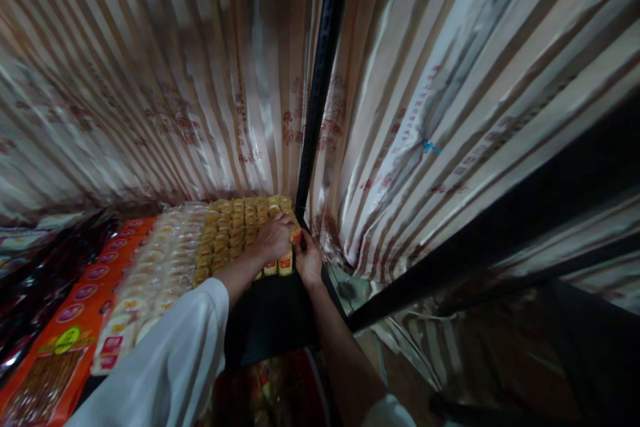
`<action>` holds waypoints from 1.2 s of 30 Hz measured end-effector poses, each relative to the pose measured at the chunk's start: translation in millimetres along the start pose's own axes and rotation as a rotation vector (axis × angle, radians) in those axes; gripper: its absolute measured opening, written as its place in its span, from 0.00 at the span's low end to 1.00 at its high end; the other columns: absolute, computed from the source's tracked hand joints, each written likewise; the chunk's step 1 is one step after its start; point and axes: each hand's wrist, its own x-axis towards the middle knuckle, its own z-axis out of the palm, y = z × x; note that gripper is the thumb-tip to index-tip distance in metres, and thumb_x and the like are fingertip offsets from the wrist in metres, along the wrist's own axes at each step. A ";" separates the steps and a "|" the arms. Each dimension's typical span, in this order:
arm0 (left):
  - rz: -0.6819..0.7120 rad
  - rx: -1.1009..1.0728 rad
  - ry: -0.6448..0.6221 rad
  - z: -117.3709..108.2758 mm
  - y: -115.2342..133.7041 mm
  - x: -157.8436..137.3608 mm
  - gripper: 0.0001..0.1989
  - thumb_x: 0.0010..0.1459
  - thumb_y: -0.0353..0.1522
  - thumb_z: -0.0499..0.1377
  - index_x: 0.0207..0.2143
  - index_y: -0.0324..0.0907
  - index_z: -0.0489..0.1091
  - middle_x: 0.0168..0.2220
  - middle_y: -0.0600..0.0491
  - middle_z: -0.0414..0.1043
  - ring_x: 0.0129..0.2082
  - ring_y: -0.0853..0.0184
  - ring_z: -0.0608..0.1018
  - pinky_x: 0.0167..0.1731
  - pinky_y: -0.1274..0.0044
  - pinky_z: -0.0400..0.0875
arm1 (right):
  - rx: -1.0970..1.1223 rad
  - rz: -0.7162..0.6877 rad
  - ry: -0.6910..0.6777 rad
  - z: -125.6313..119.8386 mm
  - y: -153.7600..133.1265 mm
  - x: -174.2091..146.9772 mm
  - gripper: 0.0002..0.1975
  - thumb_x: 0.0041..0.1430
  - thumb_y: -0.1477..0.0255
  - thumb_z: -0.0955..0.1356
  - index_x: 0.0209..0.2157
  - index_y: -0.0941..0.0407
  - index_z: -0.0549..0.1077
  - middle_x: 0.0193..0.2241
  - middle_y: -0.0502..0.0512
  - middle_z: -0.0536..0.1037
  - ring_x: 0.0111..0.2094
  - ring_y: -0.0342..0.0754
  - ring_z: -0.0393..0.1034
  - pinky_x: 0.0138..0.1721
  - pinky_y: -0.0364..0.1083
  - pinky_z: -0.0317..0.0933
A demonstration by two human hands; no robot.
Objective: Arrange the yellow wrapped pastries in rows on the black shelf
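Rows of small yellow packages (pixel 235 224) with red labels stand packed together on a dark shelf (pixel 270 330). My left hand (pixel 275 239) reaches over the right-hand rows, its fingers curled at one yellow package with a red label (pixel 296 236). From the other side, my right hand (pixel 309 257) has its fingers pressed against the same package at the shelf's right end. Both hands appear to grip it, though my fingers hide most of it. Just below them, the front yellow packages (pixel 285 264) show their labels.
Clear-wrapped pale packages (pixel 165 250), orange packets (pixel 83 310) and dark shiny packets (pixel 45 280) line the shelf to the left. A black upright post (pixel 320 80) rises behind my hands. Striped sheeting (pixel 210 67) hangs behind. A black bar (pixel 450 254) slants at right.
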 end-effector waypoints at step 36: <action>-0.211 -0.674 0.443 7.8 111.1 -167.7 0.16 0.52 0.21 0.47 0.34 0.41 0.71 0.37 0.51 0.72 0.40 0.69 0.72 0.42 0.76 0.68 | 0.445 0.079 0.100 -54.1 -41.8 -81.9 0.19 0.58 0.63 0.61 0.48 0.59 0.67 0.40 0.59 0.75 0.27 0.41 0.67 0.32 0.43 0.64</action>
